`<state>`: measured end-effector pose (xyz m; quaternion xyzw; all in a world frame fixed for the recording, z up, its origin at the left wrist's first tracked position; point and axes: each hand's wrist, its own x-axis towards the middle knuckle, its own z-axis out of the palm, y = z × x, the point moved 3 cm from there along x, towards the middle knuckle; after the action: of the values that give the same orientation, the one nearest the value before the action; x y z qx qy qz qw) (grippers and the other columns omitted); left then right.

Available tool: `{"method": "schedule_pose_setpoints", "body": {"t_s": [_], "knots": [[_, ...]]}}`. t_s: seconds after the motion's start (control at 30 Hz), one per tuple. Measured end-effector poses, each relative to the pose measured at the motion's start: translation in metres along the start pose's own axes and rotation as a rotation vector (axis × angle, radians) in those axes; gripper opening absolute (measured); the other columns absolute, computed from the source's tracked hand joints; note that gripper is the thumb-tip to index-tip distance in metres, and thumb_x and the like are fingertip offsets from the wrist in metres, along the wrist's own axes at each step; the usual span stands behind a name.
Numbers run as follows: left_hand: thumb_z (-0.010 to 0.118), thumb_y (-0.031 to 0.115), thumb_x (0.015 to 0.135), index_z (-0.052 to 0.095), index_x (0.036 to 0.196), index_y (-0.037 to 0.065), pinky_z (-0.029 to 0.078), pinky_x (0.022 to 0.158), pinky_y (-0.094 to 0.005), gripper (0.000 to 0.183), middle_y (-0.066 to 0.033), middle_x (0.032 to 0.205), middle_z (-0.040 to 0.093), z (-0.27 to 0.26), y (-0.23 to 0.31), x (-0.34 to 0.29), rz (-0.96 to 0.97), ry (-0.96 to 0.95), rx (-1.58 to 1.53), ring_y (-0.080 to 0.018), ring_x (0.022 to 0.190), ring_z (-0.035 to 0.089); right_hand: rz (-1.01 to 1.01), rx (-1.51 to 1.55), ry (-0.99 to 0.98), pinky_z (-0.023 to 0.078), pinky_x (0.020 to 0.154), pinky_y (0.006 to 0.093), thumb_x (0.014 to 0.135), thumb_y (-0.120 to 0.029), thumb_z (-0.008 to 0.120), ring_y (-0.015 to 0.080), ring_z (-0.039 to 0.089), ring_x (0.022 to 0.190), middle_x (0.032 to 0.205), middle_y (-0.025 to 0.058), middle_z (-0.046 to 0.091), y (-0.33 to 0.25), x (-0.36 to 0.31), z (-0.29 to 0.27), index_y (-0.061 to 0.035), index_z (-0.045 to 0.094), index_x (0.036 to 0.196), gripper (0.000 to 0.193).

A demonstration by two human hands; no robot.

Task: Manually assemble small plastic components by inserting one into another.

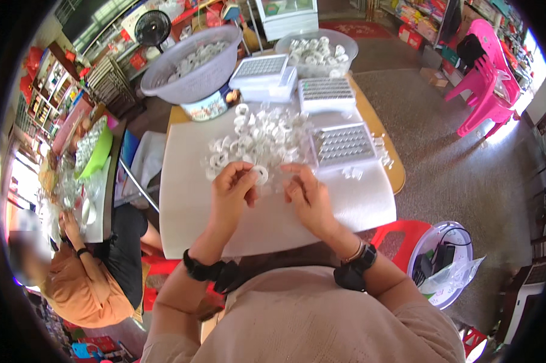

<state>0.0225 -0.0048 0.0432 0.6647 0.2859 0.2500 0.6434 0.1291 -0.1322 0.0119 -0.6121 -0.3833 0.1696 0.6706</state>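
Observation:
Between the thumb and fingers of my left hand (229,184) is a round white plastic part (260,175) with a small dark spot at its middle. To its right, my right hand (309,196) is held over the table with its index finger reaching left and the others bent; I see nothing gripped in it. Just beyond both hands spreads a loose pile of white ring-shaped parts (244,143) mixed with clear plastic pieces. Right of the pile lies a clear tray (344,145) with rows of small metallic pieces. Small white bits (353,173) lie by its near edge.
At the table's (194,224) far side stand a lilac basin (158,85) of white parts, stacked boxes (264,91), another filled tray (327,94) and a clear bowl (350,42). On the left, a person (91,284) works at another table. A lilac basket (460,296) stands right.

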Motion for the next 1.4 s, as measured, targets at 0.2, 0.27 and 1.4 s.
{"method": "schedule_pose_setpoints", "body": {"t_s": [0.2, 0.27, 1.4], "knots": [[0.058, 0.011, 0.087, 0.055, 0.104, -0.001, 0.043, 0.050, -0.0248, 0.021, -0.0059, 0.075, 0.057, 0.018, 0.060, 0.084, -0.009, -0.264, 0.048, -0.0120, 0.055, 0.053, 0.018, -0.007, -0.036, 0.043, 0.055, 0.0243, 0.090, -0.003, 0.051, 0.0093, 0.054, 0.059, 0.064, 0.0034, 0.054, 0.006, -0.005, 0.003, -0.0041, 0.057, 0.104, 0.016], [0.059, 0.010, 0.088, 0.046, 0.123, -0.003, 0.052, 0.068, -0.0284, 0.040, -0.0130, 0.096, 0.063, 0.037, 0.092, 0.120, 0.143, -0.191, -0.096, -0.0175, 0.078, 0.062, -0.048, -0.033, -0.018, 0.044, 0.052, 0.0297, 0.089, -0.007, 0.055, 0.0166, 0.056, 0.054, 0.063, 0.0079, 0.056, 0.010, -0.005, 0.004, -0.0063, 0.056, 0.103, 0.014], [0.067, 0.015, 0.079, 0.061, 0.105, 0.005, 0.048, 0.077, -0.0376, 0.029, -0.0125, 0.102, 0.061, -0.093, -0.018, 0.010, 0.392, 0.408, 0.948, -0.0278, 0.089, 0.058, -0.080, -0.153, -0.072, 0.042, 0.052, 0.0243, 0.087, -0.003, 0.053, 0.0105, 0.053, 0.054, 0.063, 0.0057, 0.057, 0.001, 0.000, 0.009, -0.0028, 0.059, 0.096, 0.011]]}}
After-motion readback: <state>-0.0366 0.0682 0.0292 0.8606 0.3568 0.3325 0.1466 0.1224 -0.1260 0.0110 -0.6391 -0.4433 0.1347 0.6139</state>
